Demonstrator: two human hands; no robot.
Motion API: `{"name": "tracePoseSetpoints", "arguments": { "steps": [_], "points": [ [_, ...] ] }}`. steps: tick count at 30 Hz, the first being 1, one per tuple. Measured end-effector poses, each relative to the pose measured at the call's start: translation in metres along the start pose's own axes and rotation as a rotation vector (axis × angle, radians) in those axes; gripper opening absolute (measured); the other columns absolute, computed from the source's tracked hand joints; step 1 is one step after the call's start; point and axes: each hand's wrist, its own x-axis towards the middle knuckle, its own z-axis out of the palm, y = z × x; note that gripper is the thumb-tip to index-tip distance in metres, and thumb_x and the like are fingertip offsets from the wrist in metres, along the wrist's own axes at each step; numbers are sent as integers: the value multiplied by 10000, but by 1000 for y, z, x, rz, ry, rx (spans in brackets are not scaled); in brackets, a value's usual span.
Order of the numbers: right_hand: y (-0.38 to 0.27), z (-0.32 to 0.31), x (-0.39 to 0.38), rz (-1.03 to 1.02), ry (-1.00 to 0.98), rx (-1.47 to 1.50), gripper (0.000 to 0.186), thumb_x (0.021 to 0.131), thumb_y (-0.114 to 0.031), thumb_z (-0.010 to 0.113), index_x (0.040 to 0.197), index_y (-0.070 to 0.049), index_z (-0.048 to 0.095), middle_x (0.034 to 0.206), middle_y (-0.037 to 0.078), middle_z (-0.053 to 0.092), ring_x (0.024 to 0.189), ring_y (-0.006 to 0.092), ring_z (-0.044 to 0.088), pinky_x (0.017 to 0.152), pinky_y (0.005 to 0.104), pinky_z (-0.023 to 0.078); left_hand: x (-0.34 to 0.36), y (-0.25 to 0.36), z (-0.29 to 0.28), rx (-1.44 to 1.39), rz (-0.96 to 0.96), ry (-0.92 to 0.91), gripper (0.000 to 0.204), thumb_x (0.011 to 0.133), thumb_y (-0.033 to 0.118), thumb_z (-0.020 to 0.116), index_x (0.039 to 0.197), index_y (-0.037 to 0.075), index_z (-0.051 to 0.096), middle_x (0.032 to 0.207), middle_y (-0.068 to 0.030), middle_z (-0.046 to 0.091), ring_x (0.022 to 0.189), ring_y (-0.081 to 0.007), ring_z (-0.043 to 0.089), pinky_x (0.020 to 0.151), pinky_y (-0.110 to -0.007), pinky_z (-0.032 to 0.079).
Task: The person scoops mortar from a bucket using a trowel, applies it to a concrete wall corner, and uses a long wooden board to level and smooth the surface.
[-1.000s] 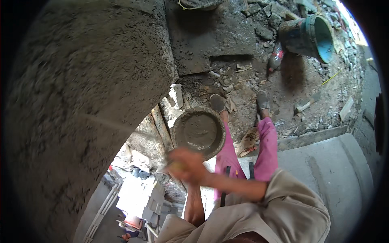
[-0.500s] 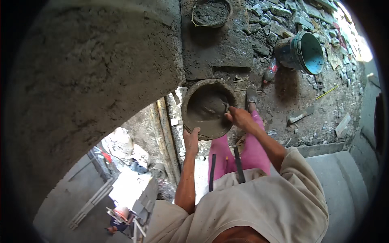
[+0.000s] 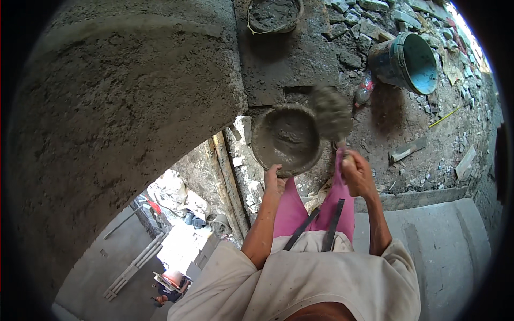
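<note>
My left hand (image 3: 275, 180) grips the near rim of a round, mortar-caked bucket (image 3: 259, 156). Wet grey mortar (image 3: 289, 140) lies inside it. To the right of the bucket, my right hand (image 3: 355, 172) is closed round the handle of a trowel (image 3: 333, 113). The trowel's blade is smeared by motion and looks covered with mortar. It is raised beside the bucket's right rim. Left of the bucket rises a large surface coated in rough, wet mortar (image 3: 155, 101).
A second bucket of mortar (image 3: 273, 25) stands at the far side. An overturned teal-lined bucket (image 3: 420, 64) and a plastic bottle (image 3: 364, 92) lie at right near broken rubble (image 3: 369, 27). Two poles (image 3: 229, 176) run along a gap at left; another person (image 3: 167, 289) is below.
My right hand has lifted the trowel out of the bucket and moved it right. My left hand stays on the rim, and the bucket now appears slightly further right in view.
</note>
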Motion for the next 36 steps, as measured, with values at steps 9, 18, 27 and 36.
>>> {"name": "tracePoseSetpoints", "arguments": {
  "steps": [9,18,27,36],
  "points": [
    [69,144,150,-388,1012,-235,164,942,-176,602,1018,-46,536,862,58,537,774,181,530,751,349,461,13,26,-81,361,122,170,479,796,52,608,1250,49,456,1134,-133,583,977,-279,631,745,-408,597],
    [-49,417,-17,-318,-553,-67,647,847,-472,663,1344,-112,457,1320,200,529,1193,343,557,1007,409,455,-46,66,-140,414,137,374,421,792,95,635,1186,22,505,1083,-126,555,914,-206,596,713,-355,564],
    [-3,160,-26,-330,-187,-1282,294,956,-319,533,1147,-98,504,953,150,613,723,350,663,597,455,529,-107,102,-101,244,353,216,580,733,12,618,1286,-6,445,1127,-147,578,941,-256,619,656,-345,579],
    [57,133,72,-311,-80,-1017,245,964,-273,513,958,-31,553,724,156,596,633,287,640,546,408,495,-80,117,-23,593,562,10,486,746,39,641,1211,-42,524,1130,-111,612,987,-219,584,910,-314,440]
  ]
}}
